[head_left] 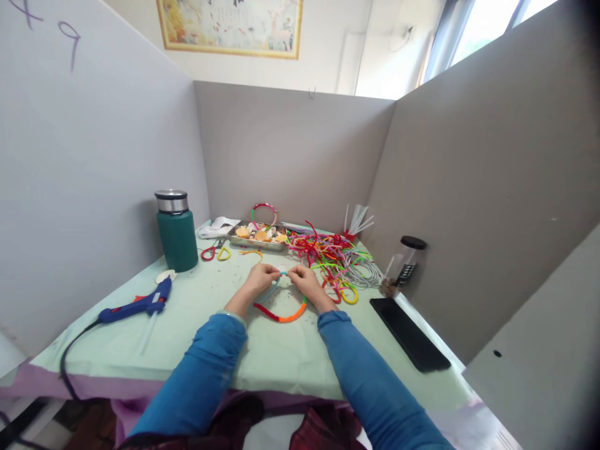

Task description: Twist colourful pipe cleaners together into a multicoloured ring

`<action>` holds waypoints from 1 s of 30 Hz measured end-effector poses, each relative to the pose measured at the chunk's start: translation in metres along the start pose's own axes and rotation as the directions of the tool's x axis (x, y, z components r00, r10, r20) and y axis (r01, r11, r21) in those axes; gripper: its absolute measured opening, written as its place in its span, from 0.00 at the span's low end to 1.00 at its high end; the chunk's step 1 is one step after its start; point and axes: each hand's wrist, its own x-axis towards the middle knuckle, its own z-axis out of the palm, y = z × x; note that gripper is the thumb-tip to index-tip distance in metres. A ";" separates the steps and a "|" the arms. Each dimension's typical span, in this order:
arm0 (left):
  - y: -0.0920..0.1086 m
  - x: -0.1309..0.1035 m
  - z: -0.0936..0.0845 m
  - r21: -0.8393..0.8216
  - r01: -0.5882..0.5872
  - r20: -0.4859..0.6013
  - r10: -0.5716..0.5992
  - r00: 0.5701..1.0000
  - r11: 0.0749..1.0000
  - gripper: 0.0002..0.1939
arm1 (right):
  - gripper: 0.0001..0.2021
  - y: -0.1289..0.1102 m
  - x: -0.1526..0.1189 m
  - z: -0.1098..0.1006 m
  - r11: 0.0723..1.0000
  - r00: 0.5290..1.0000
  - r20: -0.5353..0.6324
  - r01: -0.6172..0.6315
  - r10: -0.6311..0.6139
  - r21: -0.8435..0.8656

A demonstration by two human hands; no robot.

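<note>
My left hand [259, 279] and my right hand [305, 282] meet over the middle of the table, fingers pinched on a light-blue stretch at the far side of a hoop [285, 319]. Its near arc is wrapped in fuzzy red and orange, with a bit of green beside my right wrist. A light-blue strand, probably a pipe cleaner, shows under my left hand. Which fingers hold hoop and which hold strand is too small to tell. Just beyond the hands lies a thin orange strand [253, 252].
A blue glue gun [135, 307] and a green bottle [177, 231] are on the left. Behind are scissors [216, 252], a metal tray [262, 244] of pieces and a finished-looking hoop [264, 206]. Right: heaped pipe cleaners [323, 249], a black phone-like slab [409, 334], a lidded jar [409, 262].
</note>
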 end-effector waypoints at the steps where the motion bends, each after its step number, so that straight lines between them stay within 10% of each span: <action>1: 0.000 0.000 0.000 -0.012 0.006 0.004 -0.006 1.000 1.000 0.13 | 0.09 0.000 0.000 0.000 1.000 1.000 -0.001 -0.003 0.003 -0.001; 30: 0.002 -0.004 0.000 -0.053 0.042 0.024 -0.041 0.999 0.998 0.13 | 0.08 0.009 0.002 0.003 0.981 0.995 -0.052 0.076 -0.087 -0.176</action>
